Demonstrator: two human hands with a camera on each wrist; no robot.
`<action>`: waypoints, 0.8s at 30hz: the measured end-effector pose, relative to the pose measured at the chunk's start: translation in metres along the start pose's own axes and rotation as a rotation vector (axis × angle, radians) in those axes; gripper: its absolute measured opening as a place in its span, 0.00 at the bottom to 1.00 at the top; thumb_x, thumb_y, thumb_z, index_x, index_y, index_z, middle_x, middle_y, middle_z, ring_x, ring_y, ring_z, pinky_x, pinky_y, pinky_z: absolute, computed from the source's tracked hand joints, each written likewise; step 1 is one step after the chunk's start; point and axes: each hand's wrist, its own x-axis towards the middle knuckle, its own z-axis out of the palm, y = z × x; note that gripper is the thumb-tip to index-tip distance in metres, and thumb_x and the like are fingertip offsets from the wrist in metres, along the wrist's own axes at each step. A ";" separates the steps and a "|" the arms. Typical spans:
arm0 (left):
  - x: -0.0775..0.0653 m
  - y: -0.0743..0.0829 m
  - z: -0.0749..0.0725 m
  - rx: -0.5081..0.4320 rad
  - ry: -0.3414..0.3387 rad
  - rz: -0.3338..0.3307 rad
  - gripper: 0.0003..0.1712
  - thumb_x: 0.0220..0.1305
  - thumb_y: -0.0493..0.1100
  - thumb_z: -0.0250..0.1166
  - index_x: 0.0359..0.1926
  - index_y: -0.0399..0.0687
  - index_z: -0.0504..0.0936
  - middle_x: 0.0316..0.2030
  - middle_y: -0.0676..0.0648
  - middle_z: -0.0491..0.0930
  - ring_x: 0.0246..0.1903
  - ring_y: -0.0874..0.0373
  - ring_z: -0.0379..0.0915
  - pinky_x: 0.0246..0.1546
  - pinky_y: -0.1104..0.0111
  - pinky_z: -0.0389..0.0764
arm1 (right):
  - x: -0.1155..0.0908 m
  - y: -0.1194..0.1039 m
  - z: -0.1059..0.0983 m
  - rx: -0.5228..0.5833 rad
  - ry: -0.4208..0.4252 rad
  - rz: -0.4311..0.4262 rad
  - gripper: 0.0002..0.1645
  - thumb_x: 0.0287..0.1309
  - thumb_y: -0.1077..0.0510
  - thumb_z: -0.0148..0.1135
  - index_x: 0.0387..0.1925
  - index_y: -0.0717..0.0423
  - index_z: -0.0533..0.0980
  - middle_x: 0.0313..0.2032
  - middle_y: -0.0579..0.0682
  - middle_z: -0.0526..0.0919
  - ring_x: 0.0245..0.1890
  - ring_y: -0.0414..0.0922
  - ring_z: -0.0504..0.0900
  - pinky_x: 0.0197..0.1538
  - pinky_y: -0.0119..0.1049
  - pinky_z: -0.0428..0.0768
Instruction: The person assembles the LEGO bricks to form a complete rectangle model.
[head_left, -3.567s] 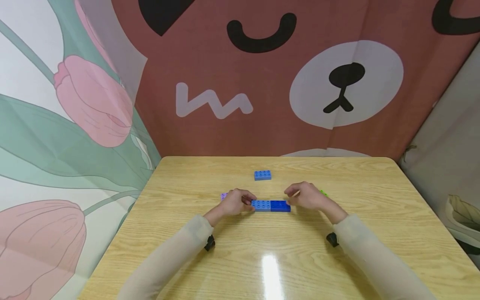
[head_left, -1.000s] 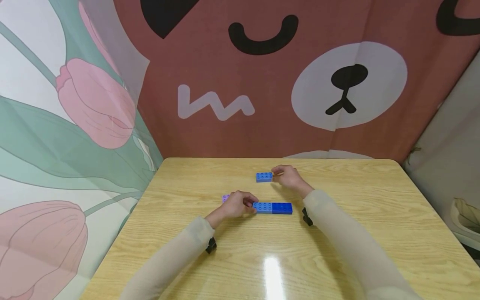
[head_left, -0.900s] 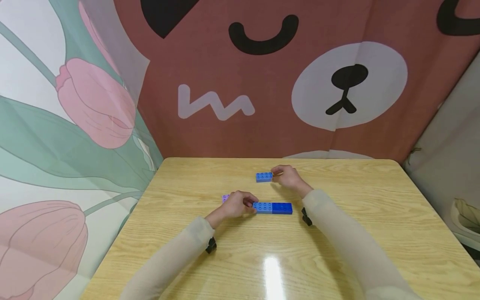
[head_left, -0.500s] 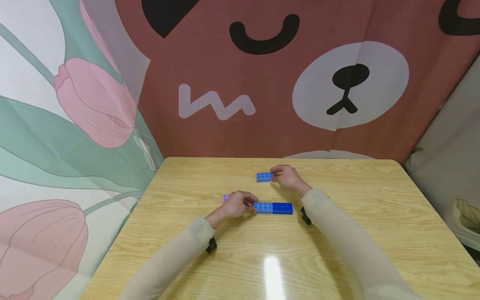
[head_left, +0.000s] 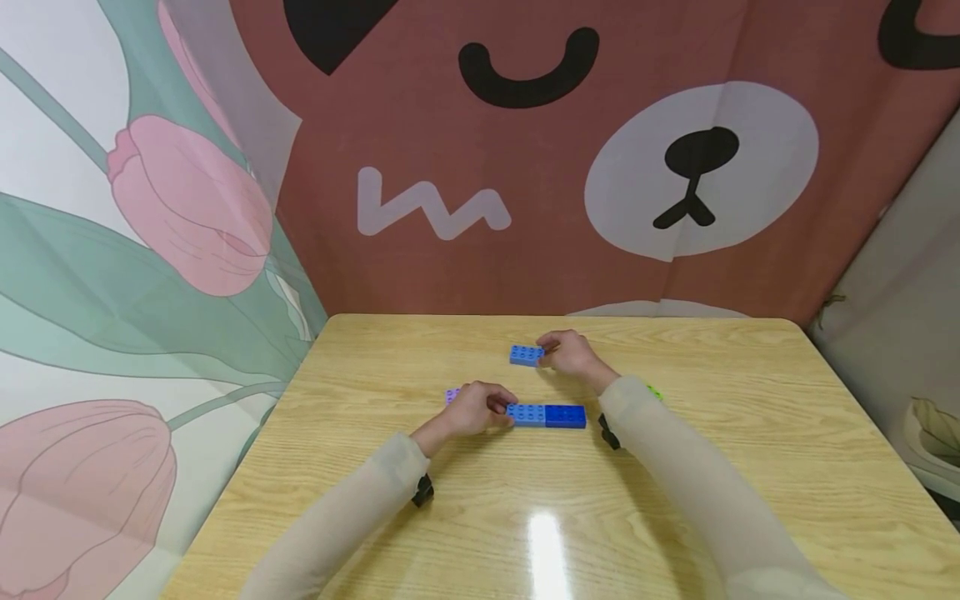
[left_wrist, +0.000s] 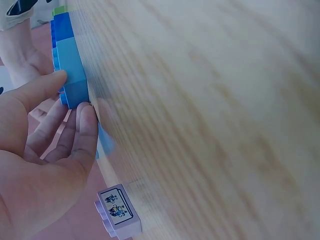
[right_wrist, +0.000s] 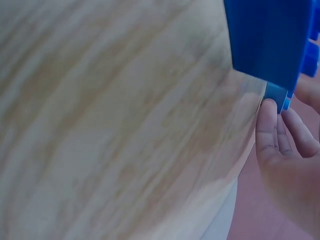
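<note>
In the head view my left hand (head_left: 472, 408) holds the left end of a light blue toy brick (head_left: 525, 415). In the left wrist view its thumb lies on the studded side and the fingertips against the brick's end. A dark blue brick (head_left: 566, 417) adjoins the light blue one in a straight row. Farther back, my right hand (head_left: 572, 353) pinches the right end of another blue brick (head_left: 527, 356); its fingers cover that end. The right wrist view has the dark blue brick (right_wrist: 270, 40) large in front, with the right hand (right_wrist: 295, 165) at the farther blue brick (right_wrist: 276, 95).
A purple brick (head_left: 452, 395) is partly hidden behind the left hand; its printed side shows in the left wrist view (left_wrist: 119, 212). A green brick (head_left: 655, 392) peeks out behind the right sleeve. The wooden table (head_left: 480, 517) ends at a bear-print cloth (head_left: 525, 275).
From the row's right end, my right hand has moved back to the far blue brick and taken hold of it. Just now that brick shifted slightly left and nearer. My left hand stays put.
</note>
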 end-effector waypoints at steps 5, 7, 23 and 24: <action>0.000 0.000 0.000 0.004 0.002 0.011 0.16 0.61 0.37 0.76 0.50 0.46 0.87 0.40 0.53 0.84 0.38 0.65 0.79 0.39 0.71 0.80 | 0.000 -0.001 0.002 -0.011 -0.003 0.017 0.22 0.62 0.60 0.71 0.58 0.58 0.81 0.51 0.55 0.83 0.51 0.53 0.80 0.52 0.47 0.79; 0.000 0.001 0.000 0.006 0.002 0.012 0.16 0.61 0.37 0.76 0.50 0.46 0.87 0.40 0.53 0.84 0.38 0.65 0.79 0.39 0.71 0.80 | -0.002 -0.002 0.002 -0.014 -0.006 0.030 0.21 0.63 0.60 0.71 0.57 0.58 0.82 0.50 0.55 0.83 0.51 0.52 0.80 0.52 0.47 0.79; -0.002 0.003 -0.002 0.004 -0.001 0.000 0.16 0.61 0.38 0.76 0.50 0.46 0.87 0.39 0.52 0.84 0.38 0.65 0.78 0.38 0.71 0.80 | -0.005 -0.004 -0.004 -0.064 -0.024 0.032 0.20 0.62 0.58 0.72 0.55 0.57 0.83 0.46 0.53 0.83 0.46 0.50 0.80 0.47 0.44 0.80; -0.002 0.003 -0.002 0.007 0.000 0.001 0.16 0.61 0.38 0.76 0.50 0.46 0.87 0.39 0.52 0.84 0.37 0.65 0.78 0.38 0.71 0.80 | -0.006 -0.004 -0.004 -0.064 -0.024 0.031 0.20 0.62 0.58 0.73 0.55 0.57 0.83 0.46 0.53 0.83 0.46 0.50 0.80 0.46 0.44 0.80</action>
